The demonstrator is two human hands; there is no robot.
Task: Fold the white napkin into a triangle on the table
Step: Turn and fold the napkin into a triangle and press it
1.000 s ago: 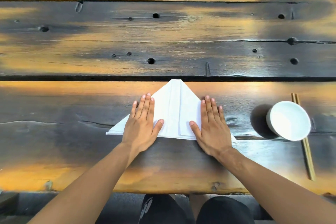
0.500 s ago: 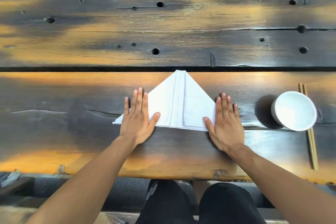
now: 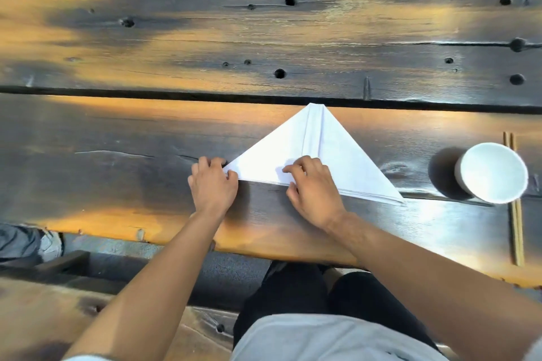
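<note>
On the worktop, the napkin is already triangular; its left corner is pinched by the left hand, its bottom edge by the right hand. Layers should be kept aligned.

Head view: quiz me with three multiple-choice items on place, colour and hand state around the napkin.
1. Where is the white cup?
A. Right of the napkin
B. On the napkin
C. Left of it

2. What colour is the napkin?
A. Red
B. White
C. Black

3. How is the left hand?
A. Flat, away from the napkin
B. Holding the cup
C. Fingers curled at the napkin's left corner

Key: A, the cup stands beside the chopsticks, right of the napkin; B, plainly white; C, fingers curl there while the right hand works the near edge.
</note>
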